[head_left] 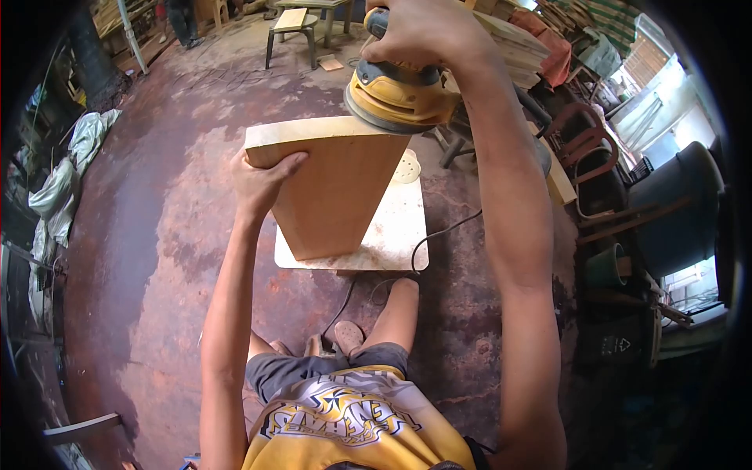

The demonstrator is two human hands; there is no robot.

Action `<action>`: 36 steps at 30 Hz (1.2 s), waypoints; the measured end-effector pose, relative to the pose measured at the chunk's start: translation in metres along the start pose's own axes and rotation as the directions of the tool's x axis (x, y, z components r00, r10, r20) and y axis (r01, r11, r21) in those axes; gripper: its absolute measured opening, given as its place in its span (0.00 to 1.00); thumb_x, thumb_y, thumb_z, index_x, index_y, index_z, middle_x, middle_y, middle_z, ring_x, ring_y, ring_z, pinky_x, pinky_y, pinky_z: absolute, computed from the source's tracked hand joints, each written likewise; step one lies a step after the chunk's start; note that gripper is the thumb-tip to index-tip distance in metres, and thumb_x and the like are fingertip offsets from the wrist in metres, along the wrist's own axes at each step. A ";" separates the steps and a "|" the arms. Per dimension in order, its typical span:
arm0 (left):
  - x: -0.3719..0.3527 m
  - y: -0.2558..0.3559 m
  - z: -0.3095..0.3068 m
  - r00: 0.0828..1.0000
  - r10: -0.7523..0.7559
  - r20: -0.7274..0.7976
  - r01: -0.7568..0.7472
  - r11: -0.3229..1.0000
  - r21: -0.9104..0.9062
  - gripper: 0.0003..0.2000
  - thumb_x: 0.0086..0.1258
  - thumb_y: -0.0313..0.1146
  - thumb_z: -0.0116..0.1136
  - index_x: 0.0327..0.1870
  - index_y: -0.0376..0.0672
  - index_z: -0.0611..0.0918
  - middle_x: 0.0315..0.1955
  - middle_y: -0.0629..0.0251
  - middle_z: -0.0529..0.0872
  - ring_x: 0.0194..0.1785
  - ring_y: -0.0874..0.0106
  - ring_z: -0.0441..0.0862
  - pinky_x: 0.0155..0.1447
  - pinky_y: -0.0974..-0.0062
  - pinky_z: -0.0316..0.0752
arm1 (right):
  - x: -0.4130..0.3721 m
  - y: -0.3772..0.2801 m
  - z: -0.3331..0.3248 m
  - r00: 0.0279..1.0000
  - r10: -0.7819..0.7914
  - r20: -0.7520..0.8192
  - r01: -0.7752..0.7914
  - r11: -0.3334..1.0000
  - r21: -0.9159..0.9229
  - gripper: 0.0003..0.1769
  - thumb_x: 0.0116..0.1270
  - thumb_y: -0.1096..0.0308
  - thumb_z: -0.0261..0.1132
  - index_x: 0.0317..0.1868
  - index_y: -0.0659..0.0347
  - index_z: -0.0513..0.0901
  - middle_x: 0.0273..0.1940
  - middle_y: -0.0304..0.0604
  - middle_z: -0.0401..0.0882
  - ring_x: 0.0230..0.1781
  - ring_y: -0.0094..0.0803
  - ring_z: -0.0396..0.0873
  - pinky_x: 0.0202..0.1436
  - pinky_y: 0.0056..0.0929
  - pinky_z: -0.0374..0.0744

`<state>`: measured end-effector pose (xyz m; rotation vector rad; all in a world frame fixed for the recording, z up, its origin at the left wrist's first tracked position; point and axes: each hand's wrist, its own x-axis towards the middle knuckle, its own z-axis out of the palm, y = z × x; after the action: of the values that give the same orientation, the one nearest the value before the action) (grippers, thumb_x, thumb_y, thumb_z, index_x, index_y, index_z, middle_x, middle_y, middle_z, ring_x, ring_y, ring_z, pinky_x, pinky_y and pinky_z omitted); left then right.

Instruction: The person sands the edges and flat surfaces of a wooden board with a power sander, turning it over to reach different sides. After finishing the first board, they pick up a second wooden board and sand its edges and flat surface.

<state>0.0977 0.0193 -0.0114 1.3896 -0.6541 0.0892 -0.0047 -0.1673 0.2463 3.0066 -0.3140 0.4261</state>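
A wooden board (pixel 333 188) stands upright on a small white-topped table (pixel 399 227) in front of me. My left hand (pixel 265 178) grips its upper left edge, thumb across the near face and fingers behind. In my right hand (pixel 435 35) is a yellow and black orbital sander (pixel 403 94), held at the right end of the board's top edge. The sander's round pad overlaps that edge in this view. A pale sanding disc (pixel 407 167) with holes lies at the table's far right corner.
The sander's black cord (pixel 450 227) runs past the table to the floor near my feet. A low stool (pixel 294 31) with a plank stands ahead. Stacked lumber (pixel 505 47), a reddish chair (pixel 580 133) and a dark drum (pixel 677 211) line the right; pale sacks (pixel 59 196) hang left.
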 end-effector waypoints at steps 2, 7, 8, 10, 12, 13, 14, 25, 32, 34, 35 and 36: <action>-0.001 0.001 0.000 1.000 -0.005 -0.007 0.005 1.000 0.005 0.16 0.57 0.28 0.81 0.44 0.34 0.88 0.37 0.64 0.92 0.39 0.77 0.88 0.46 0.75 0.85 | 0.010 0.004 0.010 1.000 0.011 -0.016 -0.011 1.000 -0.028 0.32 0.51 0.57 0.69 0.61 0.49 0.84 0.52 0.53 0.88 0.53 0.48 0.86 0.56 0.42 0.84; -0.001 0.001 -0.002 1.000 -0.005 -0.016 0.006 1.000 0.030 0.15 0.58 0.27 0.80 0.44 0.34 0.88 0.37 0.64 0.92 0.38 0.77 0.88 0.46 0.76 0.85 | 0.012 0.001 0.010 0.999 0.005 -0.032 -0.006 0.999 -0.040 0.32 0.50 0.58 0.69 0.60 0.52 0.84 0.50 0.54 0.89 0.52 0.48 0.87 0.55 0.42 0.84; -0.002 0.001 -0.003 1.000 -0.004 -0.019 0.005 0.999 0.035 0.15 0.58 0.27 0.80 0.44 0.34 0.88 0.37 0.64 0.92 0.38 0.77 0.88 0.46 0.76 0.85 | 0.013 -0.001 0.010 1.000 0.018 -0.006 -0.018 0.999 -0.033 0.32 0.49 0.58 0.70 0.59 0.52 0.85 0.49 0.54 0.89 0.51 0.48 0.87 0.55 0.42 0.84; -0.003 0.002 -0.003 1.000 0.007 -0.007 -0.007 0.999 0.035 0.14 0.61 0.27 0.78 0.46 0.35 0.88 0.38 0.66 0.92 0.39 0.77 0.87 0.47 0.75 0.83 | 0.010 -0.009 0.003 0.999 0.026 0.019 -0.026 0.999 -0.023 0.32 0.49 0.57 0.70 0.59 0.53 0.85 0.48 0.54 0.89 0.51 0.49 0.87 0.55 0.42 0.84; -0.005 0.007 -0.001 1.000 0.017 -0.013 -0.016 1.000 0.023 0.14 0.61 0.28 0.78 0.46 0.35 0.88 0.37 0.66 0.92 0.39 0.77 0.87 0.47 0.75 0.83 | 0.007 -0.015 -0.008 0.993 -0.030 0.114 0.029 0.999 0.015 0.34 0.47 0.57 0.73 0.58 0.55 0.85 0.49 0.54 0.89 0.51 0.48 0.87 0.55 0.42 0.84; -0.006 0.011 -0.001 1.000 0.025 -0.016 -0.024 1.000 0.008 0.14 0.61 0.28 0.78 0.45 0.35 0.88 0.37 0.66 0.92 0.39 0.77 0.87 0.46 0.75 0.83 | 0.010 -0.015 -0.006 0.993 -0.036 0.114 0.034 0.999 0.019 0.34 0.47 0.57 0.73 0.58 0.55 0.85 0.49 0.54 0.89 0.51 0.48 0.87 0.55 0.42 0.84; -0.007 0.012 -0.001 1.000 0.020 -0.024 -0.020 1.000 0.013 0.14 0.61 0.28 0.78 0.45 0.35 0.88 0.37 0.66 0.92 0.39 0.77 0.87 0.46 0.75 0.83 | 0.014 -0.016 -0.001 0.989 -0.127 0.080 0.126 0.992 0.015 0.34 0.47 0.57 0.74 0.58 0.56 0.84 0.49 0.55 0.88 0.51 0.47 0.87 0.55 0.41 0.84; -0.010 0.003 -0.010 0.997 0.060 0.049 -0.056 0.996 -0.075 0.18 0.56 0.28 0.82 0.44 0.33 0.86 0.39 0.63 0.92 0.42 0.76 0.88 0.48 0.76 0.85 | 0.005 -0.087 -0.035 0.861 -0.391 0.326 0.342 0.918 0.201 0.43 0.46 0.59 0.77 0.66 0.61 0.77 0.56 0.57 0.85 0.53 0.46 0.86 0.55 0.38 0.86; -0.043 0.017 -0.009 0.999 0.028 0.016 -0.028 0.998 -0.053 0.20 0.53 0.27 0.84 0.45 0.34 0.86 0.39 0.61 0.92 0.43 0.75 0.89 0.49 0.74 0.86 | -0.033 0.034 -0.005 0.959 -0.282 0.019 0.281 0.959 0.028 0.40 0.45 0.51 0.82 0.56 0.56 0.77 0.45 0.49 0.83 0.47 0.41 0.82 0.53 0.39 0.79; -0.056 0.021 -0.010 0.997 0.080 0.018 -0.078 0.994 -0.077 0.20 0.53 0.27 0.84 0.46 0.34 0.86 0.40 0.62 0.92 0.43 0.75 0.89 0.49 0.74 0.86 | -0.085 0.062 -0.022 0.981 -0.109 0.163 0.104 0.994 0.038 0.41 0.44 0.52 0.83 0.58 0.55 0.76 0.47 0.51 0.83 0.52 0.45 0.81 0.56 0.42 0.78; -0.063 0.022 -0.011 0.992 0.128 0.020 -0.126 0.989 -0.083 0.21 0.52 0.28 0.84 0.46 0.34 0.86 0.40 0.62 0.92 0.43 0.75 0.89 0.49 0.74 0.86 | -0.110 0.082 -0.017 0.988 -0.070 0.139 0.062 0.996 0.064 0.41 0.43 0.53 0.83 0.58 0.55 0.76 0.49 0.53 0.83 0.54 0.49 0.82 0.56 0.43 0.77; -0.071 0.021 -0.014 0.994 0.109 0.019 -0.107 0.991 -0.082 0.23 0.51 0.28 0.85 0.47 0.34 0.85 0.41 0.62 0.91 0.43 0.74 0.89 0.49 0.74 0.86 | -0.138 0.086 -0.013 0.988 0.042 0.149 -0.042 0.999 -0.001 0.39 0.44 0.56 0.82 0.57 0.56 0.77 0.51 0.56 0.83 0.54 0.52 0.82 0.55 0.45 0.79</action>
<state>0.0358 0.0586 -0.0270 1.2788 -0.7443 0.1313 -0.1561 -0.2232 0.2245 3.0453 -0.3892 0.2051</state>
